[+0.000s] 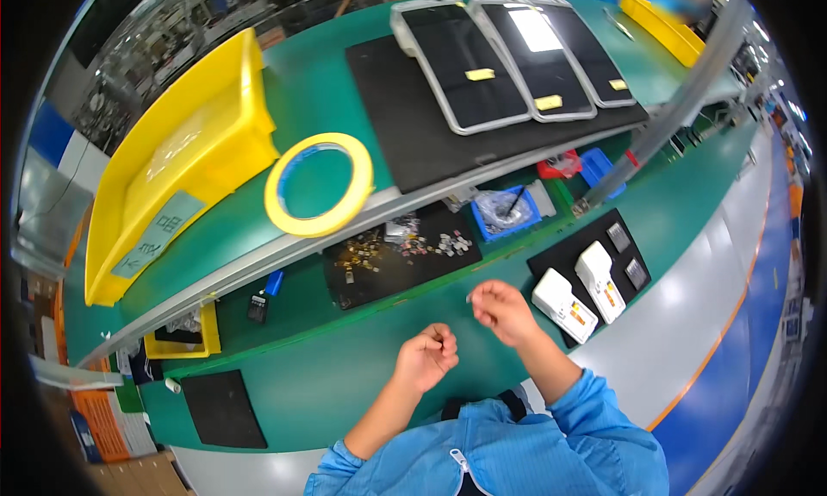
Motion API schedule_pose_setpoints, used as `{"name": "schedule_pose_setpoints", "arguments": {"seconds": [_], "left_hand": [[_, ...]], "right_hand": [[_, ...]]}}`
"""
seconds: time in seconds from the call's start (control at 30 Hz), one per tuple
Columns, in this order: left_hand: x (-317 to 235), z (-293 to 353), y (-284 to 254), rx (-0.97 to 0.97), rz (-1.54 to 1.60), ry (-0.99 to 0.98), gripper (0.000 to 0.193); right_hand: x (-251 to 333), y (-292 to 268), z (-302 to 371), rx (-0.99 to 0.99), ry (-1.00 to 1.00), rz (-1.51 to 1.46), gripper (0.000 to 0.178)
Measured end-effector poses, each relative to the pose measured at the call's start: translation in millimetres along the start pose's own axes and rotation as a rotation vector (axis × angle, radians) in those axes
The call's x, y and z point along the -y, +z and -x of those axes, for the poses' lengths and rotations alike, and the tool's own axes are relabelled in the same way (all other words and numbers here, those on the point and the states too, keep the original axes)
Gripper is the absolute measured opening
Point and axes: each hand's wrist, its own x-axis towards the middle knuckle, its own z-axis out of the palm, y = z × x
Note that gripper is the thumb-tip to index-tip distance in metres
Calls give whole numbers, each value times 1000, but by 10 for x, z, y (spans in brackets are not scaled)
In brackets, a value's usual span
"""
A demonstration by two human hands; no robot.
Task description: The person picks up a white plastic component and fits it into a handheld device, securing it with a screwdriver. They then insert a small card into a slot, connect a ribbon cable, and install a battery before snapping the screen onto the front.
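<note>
My left hand (427, 358) is held over the front of the green bench with its fingers curled in; whatever it may hold is hidden. To its right and a little farther off, my right hand (503, 312) is closed in a pinch. A tiny pale bit shows at its fingertips, too small to name. Beyond both hands, on the lower shelf, a black mat (349, 293) carries loose small metal parts (366, 250) in gold, pink and silver. Close to the right hand, two white handheld devices (564, 306) lie on another black mat (551, 259).
On the upper shelf stand a yellow bin (228, 155), a yellow tape roll (363, 177) and three framed dark panels (461, 65) on a black mat. Below are a blue tray (530, 205) with a clear bag, a yellow box (207, 328) and a black pad (224, 410). A metal post (672, 108) rises at right.
</note>
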Motion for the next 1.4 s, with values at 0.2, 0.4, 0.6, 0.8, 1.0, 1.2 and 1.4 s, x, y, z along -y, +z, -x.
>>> {"name": "schedule_pose_setpoints", "arguments": {"seconds": [0.2,0.4,0.6,0.8,1.0,1.2,1.4], "left_hand": [[452,198,703,34,-410,-204,24],[988,-174,1018,190,-582,-506,13],[1648,-406,1327,107,-926,-342,8],[2192,-755,1391,74,-1531,14,4],[2190,-1024,1110,-5,-1685,28,7],[1710,-1818,860,-265,-2152,755,28],[1231,-2379,666,-233,-2178,256,45]], "right_hand": [[192,-112,1151,19,-649,650,8],[347,-629,1909,-143,-972,1085,27],[251,-1060,2324,-482,-634,477,17],[291,-1545,2389,-439,-295,35,12],[227,-1975,2062,-301,-58,315,14],[-234,-2088,1262,-741,-50,-24,9],[-336,-1994,872,-1040,56,245,11]]}}
